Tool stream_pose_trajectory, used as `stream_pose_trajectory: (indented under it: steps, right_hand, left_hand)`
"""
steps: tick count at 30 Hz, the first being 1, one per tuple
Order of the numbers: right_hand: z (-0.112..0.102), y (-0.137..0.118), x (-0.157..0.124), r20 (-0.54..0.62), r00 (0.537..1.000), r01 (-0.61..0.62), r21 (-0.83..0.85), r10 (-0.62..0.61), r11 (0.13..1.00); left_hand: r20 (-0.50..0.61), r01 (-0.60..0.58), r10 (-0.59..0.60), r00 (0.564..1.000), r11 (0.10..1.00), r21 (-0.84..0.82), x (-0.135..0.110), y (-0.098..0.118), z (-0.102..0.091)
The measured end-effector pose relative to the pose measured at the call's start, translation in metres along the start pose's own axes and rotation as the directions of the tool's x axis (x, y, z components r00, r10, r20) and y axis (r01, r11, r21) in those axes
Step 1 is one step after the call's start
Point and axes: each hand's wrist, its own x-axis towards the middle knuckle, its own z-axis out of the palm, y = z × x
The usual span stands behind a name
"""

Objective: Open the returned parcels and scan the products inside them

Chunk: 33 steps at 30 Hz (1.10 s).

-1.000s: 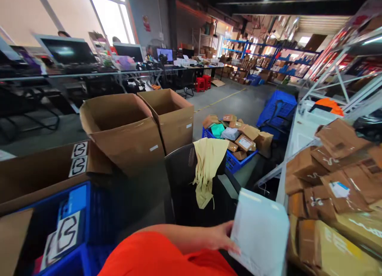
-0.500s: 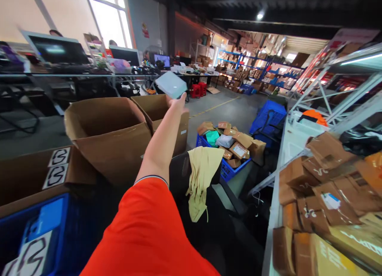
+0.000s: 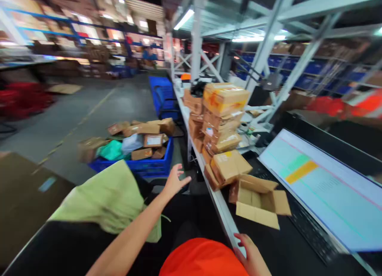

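Note:
My left hand [image 3: 176, 181] reaches out in front of me with its fingers spread and nothing in it. It is above the dark floor area between a blue crate [image 3: 143, 168] of parcels and the desk. Below and left of it, a pale yellow-green cloth [image 3: 107, 194] lies draped over a black chair [image 3: 74, 248]. At the desk's pale front edge, my right hand [image 3: 250, 252] rests with its fingers loosely apart, holding nothing. An open, seemingly bare cardboard box [image 3: 259, 198] stands on the black desktop just beyond the right hand.
Brown parcels [image 3: 222, 137] are stacked along the desk, beside a keyboard [image 3: 310, 228] and a lit monitor [image 3: 325, 188]. White metal rack posts [image 3: 197, 37] rise behind. A large carton [image 3: 26, 204] stands at the left. A blue chair [image 3: 162, 95] is farther off.
My view has swung right, from the large cartons to the desk. Earlier an outstretched hand held a pale flat box over a carton; that box is out of view, and both hands are empty.

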Motion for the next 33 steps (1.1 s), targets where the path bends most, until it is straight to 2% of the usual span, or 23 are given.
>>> stream_pose_trajectory:
  steps: [1,2,4,7,9,11,12,13,14,16,18,20,21,22,23,24,26,27,28,30,31,32,33]
  right_hand:
    - [0.001,0.000,-0.004,-0.020,0.999,-0.042,0.009,0.042,0.999]
    - [0.000,-0.001,-0.008,-0.042,0.996,-0.084,0.015,0.085,0.996]
    - [-0.002,-0.004,-0.018,-0.087,0.983,-0.162,0.027,0.164,0.986]
    - [-0.007,-0.004,-0.039,-0.123,0.951,-0.283,0.032,0.284,0.959]
    - [-0.009,-0.002,-0.055,-0.139,0.921,-0.364,0.035,0.365,0.931]
    - [-0.007,0.003,-0.072,-0.157,0.889,-0.427,0.056,0.430,0.903]
    - [-0.004,0.007,-0.080,-0.172,0.875,-0.446,0.077,0.453,0.892]
    - [-0.001,0.011,-0.089,-0.192,0.861,-0.459,0.102,0.470,0.883]
    - [0.002,0.016,-0.096,-0.213,0.847,-0.470,0.131,0.487,0.873]
    - [0.009,0.025,-0.110,-0.268,0.816,-0.480,0.181,0.513,0.858]
    - [0.014,0.032,-0.121,-0.326,0.783,-0.481,0.222,0.529,0.848]
    - [0.015,0.036,-0.129,-0.363,0.756,-0.484,0.251,0.545,0.839]
    - [0.015,0.038,-0.132,-0.375,0.744,-0.487,0.262,0.553,0.833]
    - [0.014,0.040,-0.135,-0.380,0.735,-0.493,0.270,0.562,0.827]
    - [0.012,0.042,-0.139,-0.382,0.731,-0.494,0.276,0.566,0.824]
    - [0.010,0.044,-0.143,-0.390,0.729,-0.485,0.285,0.563,0.827]
    - [0.001,0.047,-0.153,-0.436,0.718,-0.447,0.311,0.543,0.839]
    - [-0.005,0.048,-0.159,-0.483,0.692,-0.433,0.317,0.536,0.844]
    - [-0.012,0.048,-0.167,-0.541,0.655,-0.428,0.310,0.528,0.849]
    - [-0.025,0.041,-0.189,-0.637,0.593,-0.437,0.260,0.493,0.861]
    - [-0.031,0.034,-0.201,-0.655,0.594,-0.436,0.226,0.467,0.871]
    - [-0.034,0.024,-0.215,-0.661,0.608,-0.420,0.202,0.439,0.885]
    - [-0.034,0.012,-0.229,-0.663,0.624,-0.394,0.192,0.414,0.899]
  left_hand:
    - [0.103,-0.059,0.056,0.993,0.998,0.023,-0.011,-0.003,0.029]
    - [0.205,-0.163,0.142,0.968,0.982,0.091,-0.021,-0.005,0.055]
    - [0.356,-0.383,0.296,0.887,0.900,0.207,-0.037,-0.001,0.099]
    - [0.509,-0.669,0.493,0.706,0.701,0.249,-0.049,0.018,0.149]
    - [0.604,-0.803,0.579,0.547,0.567,0.184,-0.049,0.035,0.175]
    - [0.680,-0.880,0.610,0.407,0.462,0.112,-0.047,0.051,0.197]
    - [0.707,-0.901,0.609,0.358,0.424,0.091,-0.047,0.058,0.207]
    - [0.731,-0.914,0.598,0.328,0.397,0.085,-0.047,0.064,0.217]
    - [0.757,-0.922,0.576,0.309,0.377,0.090,-0.049,0.069,0.226]
    - [0.814,-0.928,0.494,0.305,0.348,0.136,-0.058,0.076,0.242]
    - [0.866,-0.924,0.375,0.332,0.313,0.219,-0.070,0.077,0.257]
    - [0.888,-0.911,0.261,0.378,0.273,0.308,-0.083,0.076,0.268]
    - [0.888,-0.905,0.229,0.399,0.256,0.340,-0.089,0.075,0.273]
    - [0.891,-0.905,0.214,0.401,0.244,0.348,-0.094,0.074,0.275]
    - [0.900,-0.913,0.211,0.381,0.241,0.330,-0.099,0.074,0.276]
    - [0.915,-0.926,0.216,0.340,0.247,0.286,-0.103,0.076,0.275]
    - [0.950,-0.950,0.232,0.209,0.280,0.141,-0.113,0.085,0.270]
    - [0.965,-0.954,0.236,0.113,0.298,0.039,-0.119,0.092,0.267]
    - [0.972,-0.947,0.235,-0.004,0.311,-0.079,-0.127,0.100,0.265]
    - [0.935,-0.892,0.225,-0.273,0.305,-0.333,-0.147,0.118,0.261]
    - [0.890,-0.845,0.218,-0.399,0.289,-0.450,-0.159,0.126,0.261]
    - [0.834,-0.792,0.228,-0.502,0.268,-0.549,-0.169,0.132,0.261]
    - [0.773,-0.735,0.265,-0.576,0.246,-0.632,-0.179,0.136,0.263]
